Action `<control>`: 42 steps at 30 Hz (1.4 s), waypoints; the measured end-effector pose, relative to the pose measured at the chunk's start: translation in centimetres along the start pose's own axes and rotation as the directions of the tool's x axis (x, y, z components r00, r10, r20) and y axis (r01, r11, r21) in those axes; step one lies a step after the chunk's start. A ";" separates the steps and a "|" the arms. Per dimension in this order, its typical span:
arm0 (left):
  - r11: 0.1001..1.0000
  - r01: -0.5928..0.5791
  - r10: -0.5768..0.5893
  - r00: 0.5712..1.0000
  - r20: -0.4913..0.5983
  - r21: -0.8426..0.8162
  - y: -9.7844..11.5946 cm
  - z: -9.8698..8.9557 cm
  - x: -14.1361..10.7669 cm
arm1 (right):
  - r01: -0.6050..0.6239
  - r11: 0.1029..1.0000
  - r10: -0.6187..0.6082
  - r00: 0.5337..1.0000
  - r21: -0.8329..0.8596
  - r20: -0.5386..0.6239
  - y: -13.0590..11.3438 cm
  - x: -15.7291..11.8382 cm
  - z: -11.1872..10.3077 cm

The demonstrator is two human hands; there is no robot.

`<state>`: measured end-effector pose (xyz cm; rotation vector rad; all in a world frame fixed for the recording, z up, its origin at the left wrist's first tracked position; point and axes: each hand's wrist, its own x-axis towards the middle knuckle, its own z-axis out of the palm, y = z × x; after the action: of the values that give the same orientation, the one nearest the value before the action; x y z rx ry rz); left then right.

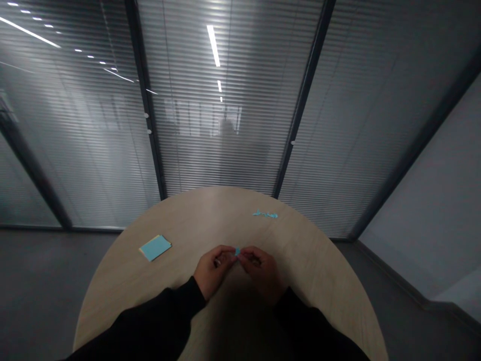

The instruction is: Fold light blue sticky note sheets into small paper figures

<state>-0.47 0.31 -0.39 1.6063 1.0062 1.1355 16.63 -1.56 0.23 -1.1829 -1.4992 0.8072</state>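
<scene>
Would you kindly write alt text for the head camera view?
A person's left hand and right hand pinch a small blue scrap above a round wooden table. Blue and yellow paper sheets lie stacked at left; a row of blue scraps lies farther back, at right.

Round wood-grain table point(319, 281) before a glass partition point(376, 100) with venetian blinds point(225, 168)
Dark uprights point(306, 85) divide the glass, which reflects strip lights point(213, 46); at right, a pale wall point(432, 215) with a baseboard point(394, 278) meets gray floor point(389, 306).
</scene>
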 end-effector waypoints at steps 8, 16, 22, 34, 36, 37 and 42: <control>0.992 -0.049 0.052 0.998 0.027 -0.113 0.3 0.0 -0.1 | -0.037 0.978 0.024 0.998 0.204 0.066 0.2 -0.1 0.3; 0.995 -0.103 0.102 0.994 -0.032 -0.012 0.8 -0.2 -0.2 | 0.026 0.993 -0.036 0.996 0.118 0.082 0.3 -0.1 0.1; 0.987 -0.157 0.157 0.987 -0.018 -0.032 0.7 -0.2 -0.3 | -0.012 0.993 0.005 0.999 0.118 0.054 -0.1 -0.2 0.2; 0.994 -0.093 0.091 0.995 -0.038 -0.059 1.1 0.2 -0.6 | -0.080 0.966 0.068 0.996 0.245 0.056 -0.4 -0.4 0.8; 0.994 -0.090 0.089 0.996 -0.027 -0.056 1.2 0.3 -0.6 | -0.088 0.954 0.075 0.996 0.288 0.055 -0.1 -0.4 1.0; 0.995 -0.086 0.085 0.996 -0.023 -0.059 1.2 0.3 -0.5 | -0.087 0.950 0.077 0.996 0.301 0.044 0.1 -0.4 1.1; 0.989 -0.055 0.052 0.998 -0.026 -0.138 0.5 0.4 -0.3 | -0.122 0.939 0.114 0.992 0.321 0.043 0.6 -0.4 1.4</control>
<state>-0.05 -0.17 -0.01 1.5204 0.8836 1.2353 15.48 -1.63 -0.76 -1.0245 -1.2628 1.1066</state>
